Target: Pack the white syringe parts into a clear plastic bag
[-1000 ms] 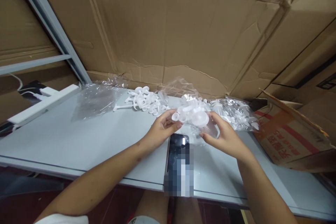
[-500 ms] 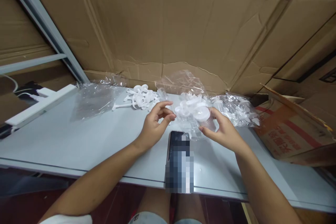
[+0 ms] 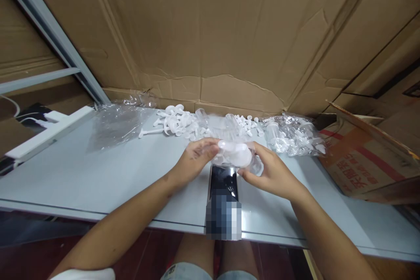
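Note:
Between my hands, a bundle of white and clear plastic parts (image 3: 234, 154) in clear film is lifted just above the back end of a phone (image 3: 224, 183). My left hand (image 3: 197, 159) grips its left side, fingers blurred behind the film. Curled round its right side is my right hand (image 3: 267, 168), thumb below and fingers above. Long-stemmed white parts (image 3: 179, 122) lie in a pile behind my left hand. Small white pieces (image 3: 247, 124) and clear ribbed cups (image 3: 201, 117) lie behind the bundle.
A crumpled clear bag (image 3: 120, 122) lies at the left, near a white power strip (image 3: 52, 133). Another clear bag of white parts (image 3: 295, 135) lies at the right, by an open cardboard box (image 3: 364, 162). A cardboard wall (image 3: 197, 43) stands behind the grey table (image 3: 131, 183).
The bundle has come off the table toward me and is now between both hands. My left hand has closed on its left side. Small white pieces behind it are now uncovered.

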`<state>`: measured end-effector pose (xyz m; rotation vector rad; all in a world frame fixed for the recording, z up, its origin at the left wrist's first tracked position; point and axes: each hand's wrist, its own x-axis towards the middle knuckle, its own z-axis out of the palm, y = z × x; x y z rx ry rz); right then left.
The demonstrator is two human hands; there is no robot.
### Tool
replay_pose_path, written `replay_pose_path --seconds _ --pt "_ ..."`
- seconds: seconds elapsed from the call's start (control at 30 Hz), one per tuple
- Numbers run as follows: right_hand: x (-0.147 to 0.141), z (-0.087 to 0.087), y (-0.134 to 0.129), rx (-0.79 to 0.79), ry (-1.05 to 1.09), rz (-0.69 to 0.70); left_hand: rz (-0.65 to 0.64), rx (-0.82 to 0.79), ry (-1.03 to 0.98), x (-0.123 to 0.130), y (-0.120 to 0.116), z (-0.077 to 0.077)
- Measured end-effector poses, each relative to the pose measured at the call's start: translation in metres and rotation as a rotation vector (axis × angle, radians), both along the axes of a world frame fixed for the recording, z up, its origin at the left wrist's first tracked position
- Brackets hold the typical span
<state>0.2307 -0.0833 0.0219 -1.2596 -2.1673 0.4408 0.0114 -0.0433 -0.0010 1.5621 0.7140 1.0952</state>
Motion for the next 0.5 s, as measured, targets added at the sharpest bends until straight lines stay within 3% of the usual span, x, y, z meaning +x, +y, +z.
replay_pose_path --seconds 0.27,0.5 --pt "0.0032 0.0029 0.0006 -0.112 0.123 -0.038 -0.086 -0.087 -0.129 0.0004 0.0043 -0.0056" --pt "0.0045 0.0000 0.0037 -0.115 0.137 -0.060 0.214 -0.043 -0.055 0.0027 0.0077 -0.0032"
